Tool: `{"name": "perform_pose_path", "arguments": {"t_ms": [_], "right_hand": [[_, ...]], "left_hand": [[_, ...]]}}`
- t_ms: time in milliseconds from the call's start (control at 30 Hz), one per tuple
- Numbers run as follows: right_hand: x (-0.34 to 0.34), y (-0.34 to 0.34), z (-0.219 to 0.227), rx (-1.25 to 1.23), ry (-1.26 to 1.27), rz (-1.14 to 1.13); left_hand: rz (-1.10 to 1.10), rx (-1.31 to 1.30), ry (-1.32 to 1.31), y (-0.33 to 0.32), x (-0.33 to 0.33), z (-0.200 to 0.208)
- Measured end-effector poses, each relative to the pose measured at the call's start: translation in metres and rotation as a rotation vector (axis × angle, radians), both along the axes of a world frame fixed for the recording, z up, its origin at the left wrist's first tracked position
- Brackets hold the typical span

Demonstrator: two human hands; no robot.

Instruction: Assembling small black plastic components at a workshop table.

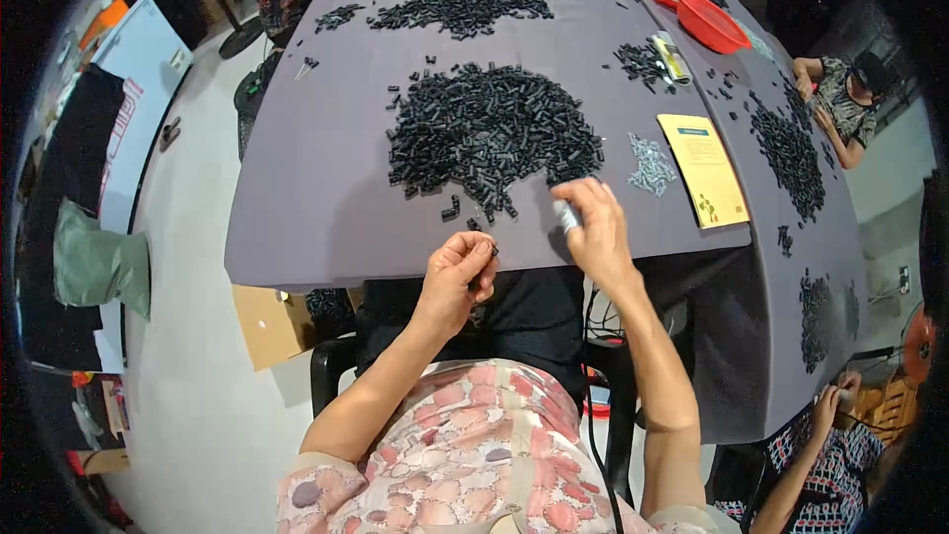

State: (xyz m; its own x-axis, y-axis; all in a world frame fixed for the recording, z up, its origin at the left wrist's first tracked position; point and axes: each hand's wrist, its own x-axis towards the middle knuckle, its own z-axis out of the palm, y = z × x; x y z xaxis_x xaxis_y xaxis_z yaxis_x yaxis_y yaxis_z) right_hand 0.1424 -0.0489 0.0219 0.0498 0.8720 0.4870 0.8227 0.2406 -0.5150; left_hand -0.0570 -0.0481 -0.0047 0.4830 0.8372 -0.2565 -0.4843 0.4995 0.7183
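One black piece [494,251] sits in the left hand [459,272].

In the left hand [453,275], the fingers [478,249] hide most of a small black piece [495,251]. The right hand [600,240] is slightly blurred; the whitish thing [566,216] at its fingers may be a clear fitting, but it is partly covered and smeared. Just beyond the fingers, the pieces in the black heap [484,129] overlap, many hiding others. Right of the right fingers, the clear bits [651,166] are too small to tell their shape. Below and left of the left fingers, a carton [259,324] is partly hidden under the table [297,208]. Far beyond the fingers, the upper edge cuts off a co-worker's head.
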Motion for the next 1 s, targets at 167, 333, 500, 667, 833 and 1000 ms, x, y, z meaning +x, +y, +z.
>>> {"name": "perform_pose_path", "arguments": {"t_ms": [167,333,500,667,833,1000], "right_hand": [[-0.003,0.037,-0.008,0.106,-0.25,0.074],[-0.008,0.05,-0.015,0.09,-0.374,0.111],[-0.003,0.04,-0.007,-0.038,-0.408,0.134],[-0.024,0.039,-0.005,0.1,-0.222,0.286],[-0.027,0.046,-0.013,0.062,-0.251,0.282],[-0.008,0.044,-0.009,0.066,-0.29,0.237]], "left_hand": [[-0.003,-0.021,0.043,-0.001,-0.013,0.0],[-0.001,-0.02,0.004,-0.003,-0.02,-0.004],[-0.047,0.027,0.049,0.0,-0.024,-0.001],[-0.05,0.025,0.03,0.0,-0.022,-0.009],[-0.031,-0.008,0.008,-0.002,-0.022,-0.009],[-0.031,0.022,-0.001,-0.002,-0.022,-0.01]]}}
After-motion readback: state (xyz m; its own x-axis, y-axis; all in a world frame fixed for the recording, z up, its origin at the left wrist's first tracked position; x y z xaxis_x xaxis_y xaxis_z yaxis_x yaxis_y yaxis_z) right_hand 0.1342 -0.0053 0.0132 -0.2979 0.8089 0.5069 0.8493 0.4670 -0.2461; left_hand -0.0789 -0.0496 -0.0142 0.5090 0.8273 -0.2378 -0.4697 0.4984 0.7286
